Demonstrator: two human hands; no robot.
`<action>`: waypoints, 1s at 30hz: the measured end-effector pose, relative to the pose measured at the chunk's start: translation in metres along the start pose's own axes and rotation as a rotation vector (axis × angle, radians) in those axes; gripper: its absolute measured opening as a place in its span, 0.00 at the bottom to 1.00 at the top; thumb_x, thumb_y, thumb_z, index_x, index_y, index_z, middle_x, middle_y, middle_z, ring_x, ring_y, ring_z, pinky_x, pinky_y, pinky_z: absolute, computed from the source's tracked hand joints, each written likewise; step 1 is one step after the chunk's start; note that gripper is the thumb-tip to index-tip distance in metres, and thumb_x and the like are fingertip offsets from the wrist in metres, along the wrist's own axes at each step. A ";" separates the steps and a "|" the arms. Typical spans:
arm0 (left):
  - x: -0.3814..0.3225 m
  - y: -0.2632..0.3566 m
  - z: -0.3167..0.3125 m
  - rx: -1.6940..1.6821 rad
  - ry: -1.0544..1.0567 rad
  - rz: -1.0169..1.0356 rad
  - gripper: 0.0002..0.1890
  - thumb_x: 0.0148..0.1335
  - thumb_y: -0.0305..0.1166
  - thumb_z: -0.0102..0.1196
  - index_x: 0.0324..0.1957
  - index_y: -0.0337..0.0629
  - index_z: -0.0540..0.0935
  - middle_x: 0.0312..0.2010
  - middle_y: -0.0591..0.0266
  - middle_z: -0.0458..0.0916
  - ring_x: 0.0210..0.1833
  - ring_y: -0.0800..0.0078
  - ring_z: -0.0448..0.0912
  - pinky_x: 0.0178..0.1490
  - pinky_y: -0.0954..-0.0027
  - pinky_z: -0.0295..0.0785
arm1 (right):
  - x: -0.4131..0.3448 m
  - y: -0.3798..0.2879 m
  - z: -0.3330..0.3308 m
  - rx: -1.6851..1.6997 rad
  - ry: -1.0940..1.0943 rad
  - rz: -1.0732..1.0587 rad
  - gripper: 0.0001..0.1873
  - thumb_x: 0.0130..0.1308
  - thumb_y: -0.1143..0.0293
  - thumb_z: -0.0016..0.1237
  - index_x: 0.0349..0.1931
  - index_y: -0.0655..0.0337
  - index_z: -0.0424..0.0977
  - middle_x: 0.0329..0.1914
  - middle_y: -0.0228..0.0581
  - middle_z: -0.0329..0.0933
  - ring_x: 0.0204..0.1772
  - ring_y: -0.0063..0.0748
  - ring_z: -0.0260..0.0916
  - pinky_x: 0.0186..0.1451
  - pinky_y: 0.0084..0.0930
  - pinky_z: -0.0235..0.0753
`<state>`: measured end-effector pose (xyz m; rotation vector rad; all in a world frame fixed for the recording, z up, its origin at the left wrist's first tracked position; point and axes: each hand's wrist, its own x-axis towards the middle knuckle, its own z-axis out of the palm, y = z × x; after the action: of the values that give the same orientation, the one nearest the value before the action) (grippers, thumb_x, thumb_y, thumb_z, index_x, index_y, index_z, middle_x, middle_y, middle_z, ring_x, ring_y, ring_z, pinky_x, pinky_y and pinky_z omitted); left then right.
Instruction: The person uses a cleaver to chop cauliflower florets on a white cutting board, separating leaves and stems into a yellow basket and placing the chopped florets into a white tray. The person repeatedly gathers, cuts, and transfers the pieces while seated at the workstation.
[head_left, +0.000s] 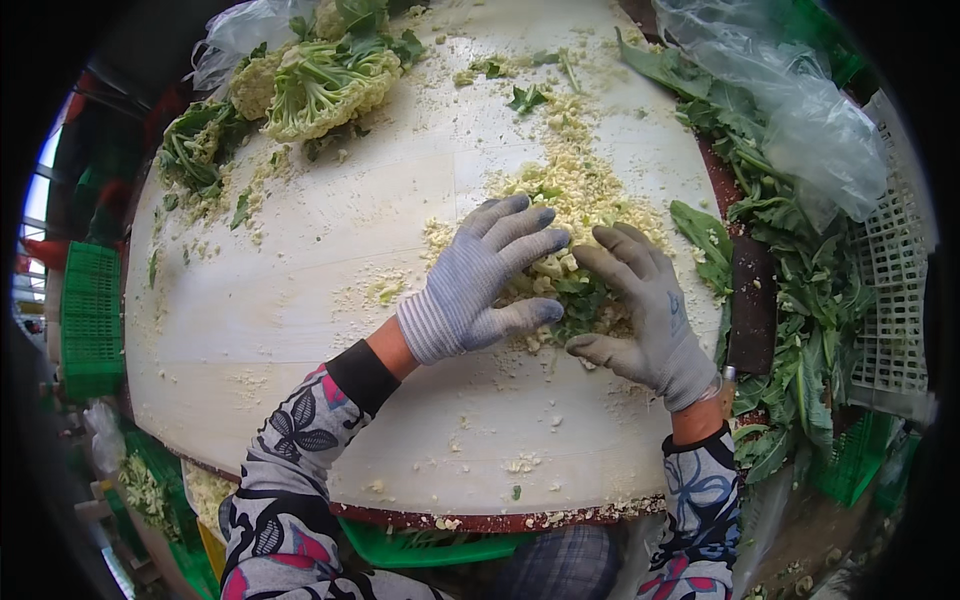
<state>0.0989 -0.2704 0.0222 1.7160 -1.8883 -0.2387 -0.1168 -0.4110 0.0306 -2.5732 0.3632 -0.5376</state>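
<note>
Both my hands wear knit work gloves over a white tabletop (292, 300) strewn with cauliflower crumbs. My left hand (487, 277) lies across the left side of a heap of pale cauliflower crumbs (581, 176), its fingers spread and its fingertips greyed. My right hand (645, 315) curves along the heap's right side, thumb apart from the fingers. Between the two hands are green leaf scraps (585, 301) and cut stalk bits. I see nothing gripped in either hand; what lies under the palms is hidden. Cauliflower heads (334, 90) with leaves sit at the far left.
A broad-bladed cleaver (752, 307) rests by the right edge, beside piled cauliflower leaves (810, 330). Beyond them stands a white plastic crate (892, 300), with clear plastic film (817, 112) above. Green crates (91, 315) flank the left, and a green container (427, 551) shows below the front edge.
</note>
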 end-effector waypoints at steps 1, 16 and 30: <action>-0.011 0.002 0.000 0.017 0.055 -0.041 0.40 0.60 0.61 0.60 0.68 0.47 0.72 0.70 0.43 0.67 0.75 0.42 0.59 0.77 0.46 0.53 | -0.015 -0.005 -0.001 -0.004 0.030 0.036 0.50 0.44 0.43 0.70 0.69 0.52 0.67 0.69 0.53 0.64 0.74 0.62 0.57 0.75 0.54 0.59; 0.016 0.023 0.082 -0.393 0.559 -0.386 0.22 0.67 0.38 0.60 0.59 0.37 0.81 0.65 0.46 0.72 0.66 0.58 0.72 0.68 0.63 0.68 | -0.005 -0.018 0.058 -0.154 0.013 0.281 0.49 0.51 0.53 0.61 0.76 0.40 0.56 0.75 0.60 0.55 0.70 0.59 0.59 0.71 0.48 0.61; 0.032 0.074 0.028 -1.126 0.500 -0.554 0.23 0.74 0.37 0.46 0.62 0.29 0.76 0.57 0.54 0.80 0.56 0.66 0.80 0.63 0.64 0.75 | -0.025 -0.085 0.015 0.295 0.372 0.503 0.39 0.49 0.69 0.63 0.66 0.49 0.67 0.56 0.59 0.70 0.50 0.59 0.79 0.51 0.42 0.81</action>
<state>0.0207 -0.2961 0.0453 1.2349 -0.6113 -0.8077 -0.1197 -0.3240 0.0540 -1.9888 0.9482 -0.8047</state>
